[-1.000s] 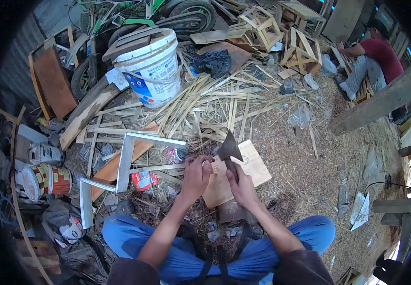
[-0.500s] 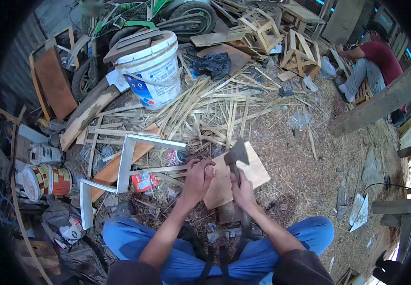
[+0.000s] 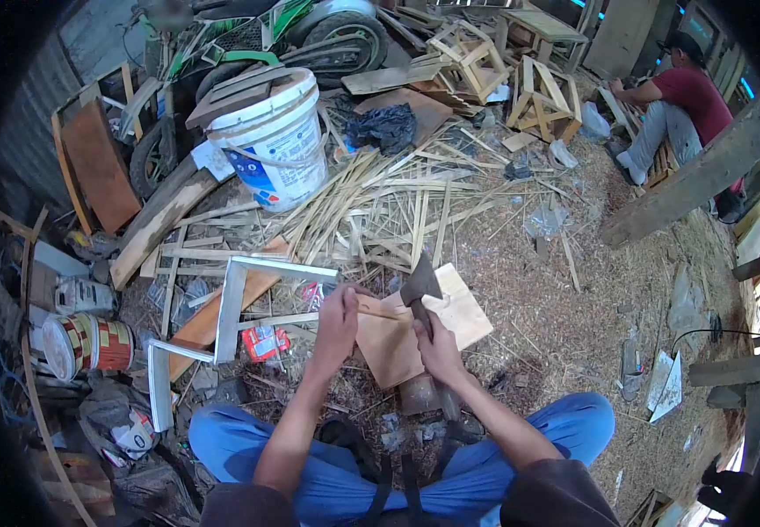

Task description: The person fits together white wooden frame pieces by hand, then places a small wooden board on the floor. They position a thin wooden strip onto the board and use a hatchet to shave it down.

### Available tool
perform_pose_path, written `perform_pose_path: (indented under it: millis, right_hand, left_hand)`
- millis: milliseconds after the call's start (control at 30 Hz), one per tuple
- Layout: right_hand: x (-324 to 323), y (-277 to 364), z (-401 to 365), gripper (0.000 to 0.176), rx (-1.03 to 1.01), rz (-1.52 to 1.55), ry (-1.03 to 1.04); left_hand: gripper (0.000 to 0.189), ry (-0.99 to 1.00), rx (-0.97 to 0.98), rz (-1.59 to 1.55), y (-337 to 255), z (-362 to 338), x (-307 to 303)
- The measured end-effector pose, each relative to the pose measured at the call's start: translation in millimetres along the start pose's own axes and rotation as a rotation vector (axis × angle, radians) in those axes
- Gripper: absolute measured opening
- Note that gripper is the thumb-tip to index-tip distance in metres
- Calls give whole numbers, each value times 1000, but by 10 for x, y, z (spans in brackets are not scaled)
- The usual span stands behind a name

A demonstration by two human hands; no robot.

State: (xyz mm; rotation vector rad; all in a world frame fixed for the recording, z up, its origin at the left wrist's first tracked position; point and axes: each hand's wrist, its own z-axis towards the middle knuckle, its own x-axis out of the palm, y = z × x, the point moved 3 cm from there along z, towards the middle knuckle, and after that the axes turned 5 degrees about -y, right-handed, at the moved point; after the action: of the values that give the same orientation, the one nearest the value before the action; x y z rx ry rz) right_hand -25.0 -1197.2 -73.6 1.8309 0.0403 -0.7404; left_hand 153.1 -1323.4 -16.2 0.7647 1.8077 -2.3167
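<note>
Our right hand (image 3: 439, 351) grips a hatchet (image 3: 421, 283) hiding part of the board (image 3: 465, 307). Whether our left hand (image 3: 336, 321) grips anything, we cannot tell. Rightward, littered floor (image 3: 538, 338) offers room.

The floor (image 3: 591, 378) is covered with shavings (image 3: 538, 307); thin wood strips (image 3: 358, 206) are strewn toward twelve o'clock, and a red packet (image 3: 261, 343) is seen at eight.

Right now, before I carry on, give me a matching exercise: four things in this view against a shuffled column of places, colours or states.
Things:
1. hatchet
2. large bucket
3. small packet
4. motorcycle

Descriptions:
A. white, with boards on top
B. green parts, at the back
C. gripped in the right hand
D. mostly red, on the ground

Pairs: 1-C, 2-A, 3-D, 4-B
</note>
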Motion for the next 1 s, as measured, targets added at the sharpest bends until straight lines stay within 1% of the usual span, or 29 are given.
perform_pose_path:
  millis: [33,67,100,167,200,300,333,367,400,433,467,500,533,567,600,633,733,767,833,867,933,967,1000]
  right_hand:
    - [-30,-17,42,49,12,73,-32]
    - [1,-160,110,52,-128,85,-161]
    - [-73,-64,89,52,-123,86,-175]
    - [-296,239,13,49,63,185,-154]
    - [-334,270,-6,48,109,240,-157]
    - [-332,161,-67,45,149,247,-200]
    - [-304,33,-68,42,185,277,-156]
    - [-296,-81,-65,42,184,276,-161]
    - [-271,-173,-81,40,222,307,-120]
    - [-229,-284,-97,38,262,338,-77]
    - [-203,-409,-103,39,247,278,-92]
    - [-170,-552,-95,39,252,280,-86]
    - [-180,-637,-80,40,117,151,-149]
    - [-199,-727,-86,41,-17,21,-208]
    - [-236,-757,-60,47,-42,-3,-183]
    - [-262,-790,-33,47,-38,-3,-176]
    - [-295,-933,43,53,-132,-67,-220]
    - [-286,-1004,48,53,-126,-60,-223]
    - [-290,-934,58,55,-66,-38,-214]
    - [-298,-894,47,55,-61,-33,-211]
    - [-414,-582,1,52,133,60,-119]
    - [-467,-491,12,52,136,59,-116]
    - [-514,-418,29,52,128,-44,-103]
  left_hand:
    - [34,5,-65,-107,-80,55,-33]
    - [29,21,-103,-44,-136,91,-42]
    - [29,33,-95,-47,-31,97,61]
    - [23,-42,7,-177,259,14,349]
    - [19,-6,-7,-83,267,-63,435]
    - [18,24,-31,-167,834,-404,882]
    - [18,25,-28,-173,904,-486,949]
    - [20,109,-47,-89,988,-558,1025]
    - [22,194,-69,-2,1029,-604,1074]
    - [22,196,-71,0,953,-615,1086]
    - [27,215,3,129,854,-651,1121]
    - [33,232,77,259,733,-675,1131]
    - [45,319,116,323,653,-706,1145]
    - [45,319,103,325,659,-726,1178]
    - [46,287,129,327,665,-737,1212]
    - [48,255,157,329,669,-738,1241]
    - [49,300,150,343,690,-656,1285]
    - [49,308,152,349,691,-621,1284]
    - [51,348,229,393,663,-579,1261]
    - [51,352,225,398,672,-562,1240]
    - [56,391,289,429,710,-557,1213]
    - [56,393,285,428,737,-551,1208]
    - [57,339,316,429,757,-545,1196]
